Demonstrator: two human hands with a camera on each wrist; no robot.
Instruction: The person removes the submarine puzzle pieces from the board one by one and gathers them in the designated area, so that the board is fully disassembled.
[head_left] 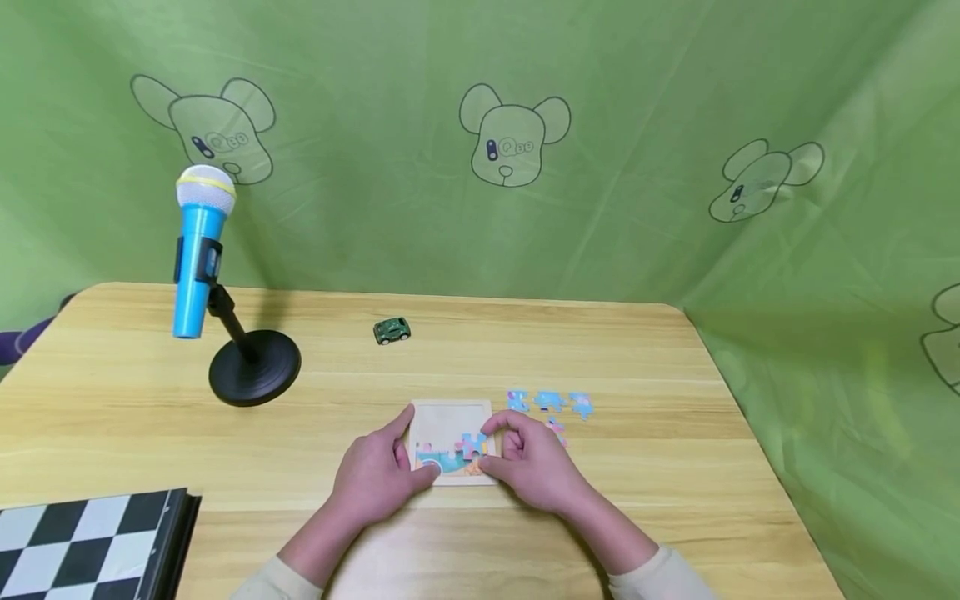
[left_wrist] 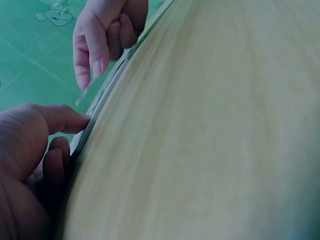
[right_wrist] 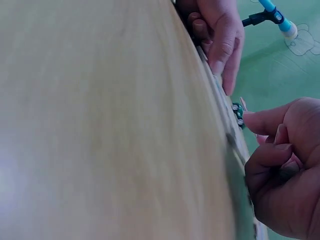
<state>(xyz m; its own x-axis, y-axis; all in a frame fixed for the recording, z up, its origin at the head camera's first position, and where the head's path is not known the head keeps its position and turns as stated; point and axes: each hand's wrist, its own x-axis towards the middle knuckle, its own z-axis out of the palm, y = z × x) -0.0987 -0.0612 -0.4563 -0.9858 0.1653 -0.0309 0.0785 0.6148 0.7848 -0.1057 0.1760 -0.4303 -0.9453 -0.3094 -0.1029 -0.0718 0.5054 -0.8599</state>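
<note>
A shallow jigsaw puzzle tray (head_left: 452, 415) with a pale wooden frame lies on the table, its lower part covered by colourful pieces. My left hand (head_left: 378, 477) holds the tray at its left side, index finger along the upper left edge and thumb at the lower left over the picture. Between thumb and index finger, my right hand (head_left: 536, 465) pinches a blue and pink puzzle piece (head_left: 471, 446) over the right part of the tray. In the left wrist view this piece (left_wrist: 86, 91) shows edge-on, tilted above the tray. The right hand's other fingers are curled in.
Loose puzzle pieces (head_left: 550, 401) lie right of the tray, one partly behind the right hand. A green toy car (head_left: 392, 330) stands farther back. At left are a blue toy microphone (head_left: 197, 258) on a black stand (head_left: 255, 367) and a checkered board (head_left: 82, 542). A green curtain (head_left: 600, 233) hangs behind.
</note>
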